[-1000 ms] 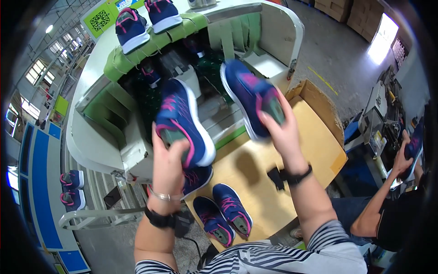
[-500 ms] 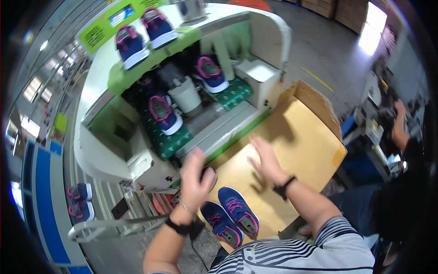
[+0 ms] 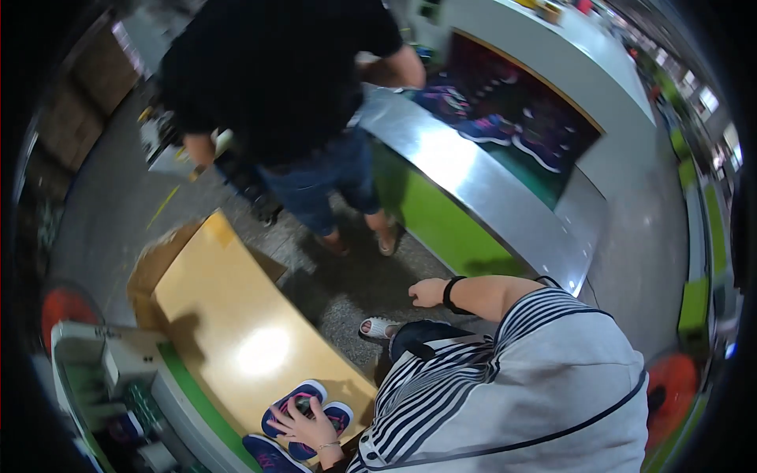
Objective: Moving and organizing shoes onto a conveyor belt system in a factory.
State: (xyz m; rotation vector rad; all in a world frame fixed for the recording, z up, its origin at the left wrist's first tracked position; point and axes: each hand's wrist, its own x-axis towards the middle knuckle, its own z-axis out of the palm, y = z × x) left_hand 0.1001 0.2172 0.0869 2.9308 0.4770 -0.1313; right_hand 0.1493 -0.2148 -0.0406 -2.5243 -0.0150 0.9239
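the person's bare left hand (image 3: 307, 430) covers part of a pair of navy sneakers with pink trim (image 3: 303, 392); a third navy sneaker (image 3: 266, 453) is cut off by the lower edge. the bare right hand's (image 3: 427, 292) palm is hidden. a co-worker in a black shirt (image 3: 272, 94) loses the head to the upper edge.

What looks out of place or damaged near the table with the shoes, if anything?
Only the cardboard at the end of the tan table stands out mildly: its edge looks uneven, perhaps worn. The pair of shoes at the left hand sits side by side, with no visible damage, though the hand partly covers it.
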